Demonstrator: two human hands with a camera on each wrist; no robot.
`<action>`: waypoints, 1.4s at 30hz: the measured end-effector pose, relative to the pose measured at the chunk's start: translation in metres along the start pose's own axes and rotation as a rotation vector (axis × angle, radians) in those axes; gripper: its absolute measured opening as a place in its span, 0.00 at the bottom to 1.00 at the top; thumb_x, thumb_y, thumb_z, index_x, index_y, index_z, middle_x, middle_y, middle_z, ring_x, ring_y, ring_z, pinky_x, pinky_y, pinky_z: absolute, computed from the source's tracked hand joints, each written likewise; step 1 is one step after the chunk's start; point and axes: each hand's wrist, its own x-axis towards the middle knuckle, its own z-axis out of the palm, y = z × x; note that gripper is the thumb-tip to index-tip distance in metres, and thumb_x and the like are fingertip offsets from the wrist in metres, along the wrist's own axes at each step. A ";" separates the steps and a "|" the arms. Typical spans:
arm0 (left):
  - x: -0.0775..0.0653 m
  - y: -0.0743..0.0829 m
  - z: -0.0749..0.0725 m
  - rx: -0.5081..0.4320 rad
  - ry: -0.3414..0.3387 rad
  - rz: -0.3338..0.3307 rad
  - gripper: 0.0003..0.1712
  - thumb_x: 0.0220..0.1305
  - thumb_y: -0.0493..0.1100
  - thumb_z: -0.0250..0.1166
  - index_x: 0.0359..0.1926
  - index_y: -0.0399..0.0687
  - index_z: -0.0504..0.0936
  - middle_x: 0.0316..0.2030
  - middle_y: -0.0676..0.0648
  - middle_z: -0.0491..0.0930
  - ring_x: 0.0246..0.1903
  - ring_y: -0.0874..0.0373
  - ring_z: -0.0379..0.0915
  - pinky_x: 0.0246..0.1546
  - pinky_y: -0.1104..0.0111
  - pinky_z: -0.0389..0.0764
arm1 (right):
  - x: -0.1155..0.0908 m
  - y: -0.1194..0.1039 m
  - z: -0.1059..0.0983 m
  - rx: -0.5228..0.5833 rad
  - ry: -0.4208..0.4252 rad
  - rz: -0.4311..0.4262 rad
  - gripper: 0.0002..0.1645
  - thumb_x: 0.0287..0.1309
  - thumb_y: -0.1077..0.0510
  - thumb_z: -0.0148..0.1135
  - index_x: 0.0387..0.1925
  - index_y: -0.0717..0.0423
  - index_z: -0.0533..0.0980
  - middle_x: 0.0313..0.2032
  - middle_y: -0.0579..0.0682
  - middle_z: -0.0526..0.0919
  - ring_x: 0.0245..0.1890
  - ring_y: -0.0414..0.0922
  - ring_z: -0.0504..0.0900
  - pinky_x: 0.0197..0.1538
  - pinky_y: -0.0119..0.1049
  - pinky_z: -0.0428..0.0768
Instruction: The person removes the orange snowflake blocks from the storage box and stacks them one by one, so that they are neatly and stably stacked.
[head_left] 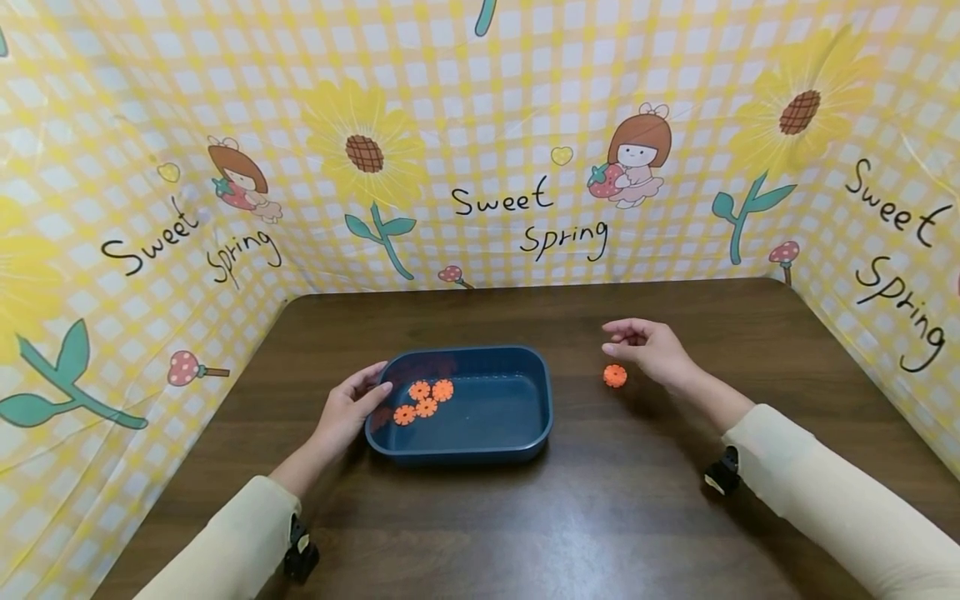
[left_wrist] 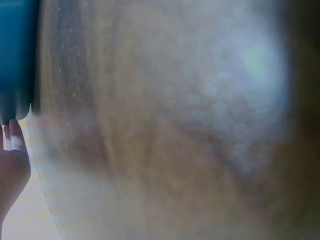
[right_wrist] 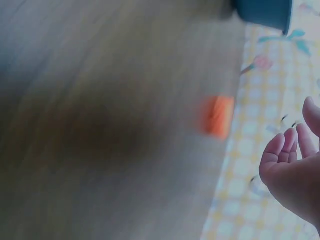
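A dark blue rectangular tray [head_left: 480, 446] stands on the table. My left hand [head_left: 348, 412] grips its left rim, thumb over the edge and fingers along the outside. Several flat orange notched discs [head_left: 426, 407] lie inside, toward the tray's left end. Right of the tray, an orange notched piece [head_left: 615, 376] sits on the tabletop; in the right wrist view this orange piece [right_wrist: 220, 117] looks thick, like a short stack. Just behind and above it hovers my right hand [head_left: 656, 350], fingers loosely bent, thumb apart from them, holding nothing.
The brown wooden table [head_left: 465, 525] reaches back to a yellow checked cloth backdrop [head_left: 495, 125] that rises behind it and on both sides. Each wrist carries a small black camera, the right camera [head_left: 722, 472] close over the tabletop.
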 end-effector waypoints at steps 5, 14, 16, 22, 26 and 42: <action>0.006 -0.010 -0.002 0.001 0.003 -0.002 0.29 0.70 0.44 0.61 0.68 0.41 0.68 0.59 0.34 0.71 0.52 0.53 0.68 0.51 0.66 0.74 | 0.002 -0.026 0.026 0.046 -0.019 -0.061 0.22 0.57 0.56 0.70 0.52 0.61 0.78 0.40 0.56 0.79 0.39 0.48 0.76 0.38 0.32 0.76; 0.016 -0.030 -0.004 0.027 0.012 0.037 0.29 0.70 0.47 0.61 0.68 0.45 0.69 0.59 0.37 0.73 0.51 0.56 0.70 0.49 0.70 0.75 | 0.009 -0.065 0.082 0.085 -0.138 -0.116 0.17 0.58 0.58 0.69 0.50 0.57 0.80 0.39 0.54 0.79 0.39 0.50 0.75 0.39 0.38 0.77; 0.016 -0.030 -0.005 0.024 0.012 0.034 0.29 0.70 0.48 0.61 0.68 0.45 0.69 0.59 0.37 0.73 0.51 0.56 0.69 0.49 0.70 0.75 | 0.012 -0.071 0.094 0.091 -0.166 -0.110 0.17 0.59 0.59 0.68 0.50 0.57 0.79 0.39 0.53 0.79 0.39 0.50 0.75 0.40 0.38 0.77; 0.015 -0.027 -0.005 0.026 0.013 0.023 0.29 0.70 0.47 0.61 0.69 0.45 0.68 0.60 0.37 0.72 0.54 0.52 0.68 0.48 0.73 0.74 | 0.021 -0.081 0.129 0.062 -0.259 -0.105 0.18 0.59 0.60 0.68 0.51 0.61 0.79 0.39 0.52 0.79 0.39 0.48 0.75 0.41 0.35 0.77; 0.014 -0.026 -0.004 0.038 0.014 0.021 0.29 0.70 0.47 0.60 0.69 0.45 0.68 0.59 0.37 0.73 0.53 0.53 0.69 0.48 0.72 0.74 | 0.025 -0.086 0.149 0.039 -0.296 -0.093 0.17 0.59 0.60 0.68 0.49 0.60 0.79 0.39 0.51 0.79 0.39 0.47 0.75 0.41 0.34 0.77; 0.016 -0.029 -0.003 0.013 0.013 0.013 0.30 0.70 0.47 0.61 0.69 0.44 0.68 0.61 0.38 0.72 0.53 0.56 0.70 0.47 0.74 0.74 | 0.040 -0.091 0.207 -0.187 -0.420 0.021 0.21 0.59 0.58 0.69 0.53 0.57 0.79 0.47 0.54 0.80 0.43 0.44 0.75 0.48 0.38 0.75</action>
